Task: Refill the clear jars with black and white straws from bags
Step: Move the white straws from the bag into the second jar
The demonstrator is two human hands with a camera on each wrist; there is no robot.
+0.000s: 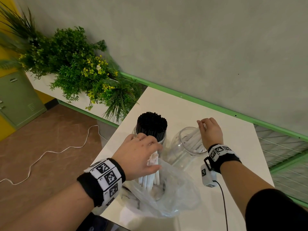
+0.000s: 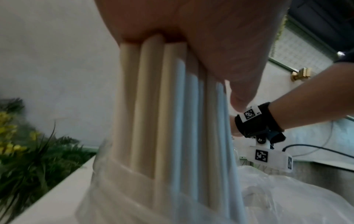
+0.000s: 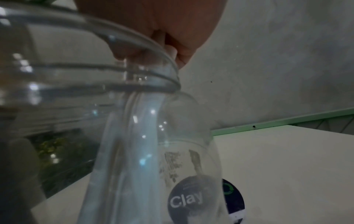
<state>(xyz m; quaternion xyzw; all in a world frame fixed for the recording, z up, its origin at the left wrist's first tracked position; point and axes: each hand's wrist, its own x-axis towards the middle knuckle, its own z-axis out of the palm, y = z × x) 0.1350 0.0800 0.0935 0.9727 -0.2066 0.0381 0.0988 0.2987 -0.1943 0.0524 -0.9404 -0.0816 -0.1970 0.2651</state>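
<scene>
Clear jar point(image 1: 185, 147): glossy transparent plastic, glints on rim. Bag point(image 1: 175, 195): thin crinkled clear film. White straws point(image 1: 152, 177): smooth, matt. Black straws point(image 1: 151, 125): matt. Desk point(image 1: 236, 147): smooth white, slight sheen

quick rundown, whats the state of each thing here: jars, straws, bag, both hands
jar of black straws: upright, packed full
second clear jar: upright, open, only a few white straws inside
few white straws: leaning in that jar, tops held
white straw bundle: standing in the bag, gripped at top
plastic bag: open, crumpled on the table
left hand: grips the bundle
right hand: holds straw tops at the jar mouth
</scene>
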